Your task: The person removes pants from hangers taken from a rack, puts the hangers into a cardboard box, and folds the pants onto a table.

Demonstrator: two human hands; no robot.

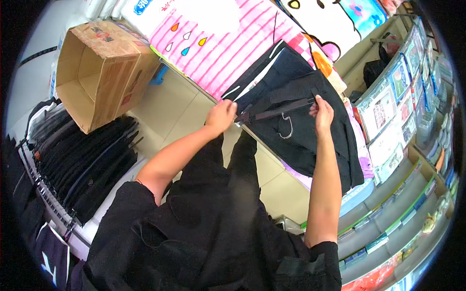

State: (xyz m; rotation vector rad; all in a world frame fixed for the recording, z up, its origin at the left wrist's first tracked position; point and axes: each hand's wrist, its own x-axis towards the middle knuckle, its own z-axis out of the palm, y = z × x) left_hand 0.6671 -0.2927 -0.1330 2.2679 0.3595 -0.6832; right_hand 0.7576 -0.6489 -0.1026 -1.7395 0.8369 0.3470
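A black clip hanger (280, 111) with a pale metal hook lies across black trousers (310, 140) spread on the table. My left hand (222, 116) is closed at the hanger's left end, by its clip, at the table's front edge. At the other end, the fingers of my right hand (322, 114) are pinched together on the hanger's tip, near the trousers. Whether the clips grip the cloth I cannot tell. Dark navy trousers (276, 72) with white side stripes lie just behind, partly covered by the black pair.
Pink striped bedding (204, 63) covers the table under the trousers. An open cardboard box (116, 72) stands at the left, above a rail of dark hanging clothes (92, 160). Shelves with packaged goods (383, 109) curve along the right.
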